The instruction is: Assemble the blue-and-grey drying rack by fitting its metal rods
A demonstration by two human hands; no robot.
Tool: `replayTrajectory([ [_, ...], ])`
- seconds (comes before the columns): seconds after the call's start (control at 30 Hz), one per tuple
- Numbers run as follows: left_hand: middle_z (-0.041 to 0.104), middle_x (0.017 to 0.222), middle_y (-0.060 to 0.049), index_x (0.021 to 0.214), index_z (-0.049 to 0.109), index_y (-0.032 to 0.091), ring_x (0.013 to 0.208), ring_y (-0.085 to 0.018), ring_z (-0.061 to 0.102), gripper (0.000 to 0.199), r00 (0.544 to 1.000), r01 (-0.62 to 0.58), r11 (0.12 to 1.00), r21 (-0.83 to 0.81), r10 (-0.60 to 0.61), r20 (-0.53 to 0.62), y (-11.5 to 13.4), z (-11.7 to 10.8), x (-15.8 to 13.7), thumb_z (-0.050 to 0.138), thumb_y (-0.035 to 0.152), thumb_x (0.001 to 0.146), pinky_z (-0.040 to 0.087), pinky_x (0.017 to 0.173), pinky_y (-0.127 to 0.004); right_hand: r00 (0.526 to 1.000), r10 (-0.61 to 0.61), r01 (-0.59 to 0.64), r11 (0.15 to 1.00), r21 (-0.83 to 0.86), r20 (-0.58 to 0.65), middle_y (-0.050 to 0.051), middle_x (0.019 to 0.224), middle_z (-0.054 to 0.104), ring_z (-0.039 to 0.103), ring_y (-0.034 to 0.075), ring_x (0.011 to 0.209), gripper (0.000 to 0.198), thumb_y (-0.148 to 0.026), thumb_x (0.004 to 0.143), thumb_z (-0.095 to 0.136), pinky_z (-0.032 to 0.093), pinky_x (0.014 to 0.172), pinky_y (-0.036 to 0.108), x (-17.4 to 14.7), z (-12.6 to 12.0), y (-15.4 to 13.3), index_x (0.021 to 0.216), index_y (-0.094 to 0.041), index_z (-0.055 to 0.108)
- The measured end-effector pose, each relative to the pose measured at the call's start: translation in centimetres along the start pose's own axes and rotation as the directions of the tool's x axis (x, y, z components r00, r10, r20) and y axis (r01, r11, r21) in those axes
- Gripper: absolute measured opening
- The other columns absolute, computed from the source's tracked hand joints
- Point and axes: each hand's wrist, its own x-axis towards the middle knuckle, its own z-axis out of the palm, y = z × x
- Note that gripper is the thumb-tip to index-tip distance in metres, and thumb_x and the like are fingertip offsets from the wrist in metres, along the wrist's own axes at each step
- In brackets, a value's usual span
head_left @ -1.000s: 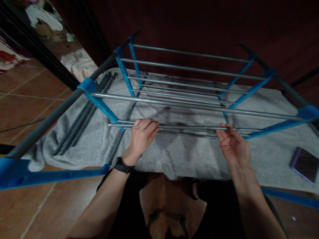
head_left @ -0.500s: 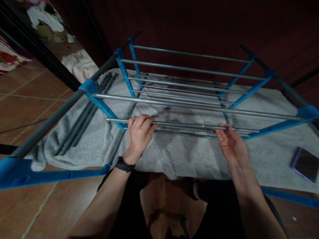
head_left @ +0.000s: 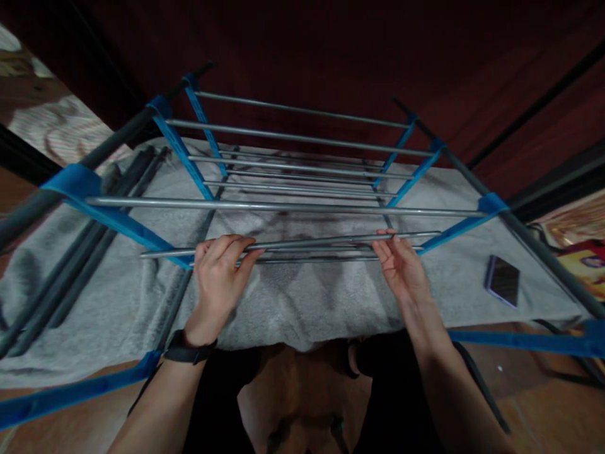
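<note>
- Dark red backdrop [head_left: 302, 50], plain, standing along the far side.
- Rack [head_left: 283, 207], of grey tubes and blue brackets, with thin silver crossbars running left to right; spans the scene in front of the backdrop.
- Grey cloth [head_left: 307, 302], soft, rumpled at left, spread beneath the rack.
- Loose tubes [head_left: 75, 258], dark grey, several, lying side by side on the cloth at left.
- Metal rod [head_left: 312, 241], slim, silver, held nearly level within the near part of the rack; left end reaches past a blue bracket, right end lies near the opposite one, contact there unclear.
- Left hand [head_left: 220, 271], back uppermost, grasping the rod left of its middle.
- Right hand [head_left: 404, 268], palm turned up, fingertips gripping the rod toward its right end.
- Phone [head_left: 503, 280], dark screen, lying on the cloth at right.
- Wristband [head_left: 189, 349], black, worn on the left wrist.
</note>
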Motion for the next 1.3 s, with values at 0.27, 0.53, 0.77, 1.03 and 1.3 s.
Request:
replayTrajectory([
  [0.27, 0.073, 0.095, -0.004, 0.104, 0.067, 0.025, 0.087, -0.022, 0.067, 0.019, 0.998, -0.051, 0.998, -0.028, 0.052, 0.045, 0.32, 0.08, 0.02, 0.065, 0.038, 0.091, 0.042, 0.078, -0.038, 0.998, -0.044, 0.044, 0.999, -0.020, -0.033, 0.000, 0.095, 0.074, 0.071, 0.009, 0.083, 0.018, -0.028, 0.076, 0.081, 0.061, 0.084, 0.022, 0.21, -0.23, -0.35, 0.083, -0.021, 0.067],
  [0.53, 0.073, 0.094, -0.003, 0.101, 0.067, 0.025, 0.088, -0.022, 0.067, 0.017, 0.999, -0.035, 0.999, -0.036, 0.035, 0.022, 0.43, 0.00, 0.30, 0.064, 0.039, 0.091, 0.043, 0.077, -0.038, 1.000, -0.001, 0.001, 1.000, -0.001, -0.021, -0.002, 0.091, 0.074, 0.072, 0.010, 0.083, 0.017, -0.025, 0.076, 0.081, 0.062, 0.081, 0.023, 0.12, -0.23, -0.29, 0.085, -0.022, 0.067],
  [0.77, 0.073, 0.093, -0.004, 0.100, 0.068, 0.026, 0.086, -0.022, 0.066, 0.017, 0.999, -0.042, 0.998, -0.046, 0.043, 0.028, 0.68, 0.05, 0.32, 0.062, 0.039, 0.092, 0.042, 0.076, -0.039, 0.999, -0.011, 0.012, 1.000, 0.023, -0.049, -0.003, 0.088, 0.074, 0.072, 0.010, 0.079, 0.016, -0.024, 0.076, 0.081, 0.063, 0.081, 0.024, 0.15, -0.22, -0.36, 0.081, -0.022, 0.066],
  [1.03, 0.073, 0.093, -0.004, 0.101, 0.067, 0.025, 0.085, -0.022, 0.066, 0.017, 0.998, -0.064, 0.998, -0.029, 0.064, 0.021, 0.50, 0.04, 0.29, 0.062, 0.039, 0.092, 0.041, 0.076, -0.038, 1.000, 0.013, -0.012, 0.999, 0.033, -0.029, -0.002, 0.089, 0.075, 0.072, 0.010, 0.079, 0.013, -0.025, 0.078, 0.079, 0.062, 0.080, 0.024, 0.09, -0.45, -0.27, 0.083, -0.022, 0.068],
  [1.3, 0.073, 0.095, -0.003, 0.104, 0.067, 0.025, 0.087, -0.022, 0.066, 0.018, 0.997, -0.058, 0.998, -0.026, 0.059, 0.043, 0.31, 0.19, 0.14, 0.064, 0.038, 0.091, 0.041, 0.078, -0.038, 0.997, 0.060, -0.057, 0.997, 0.060, -0.047, -0.002, 0.087, 0.075, 0.071, 0.010, 0.080, 0.009, -0.019, 0.078, 0.077, 0.062, 0.081, 0.023, 0.15, -0.34, -0.11, 0.080, -0.022, 0.068],
])
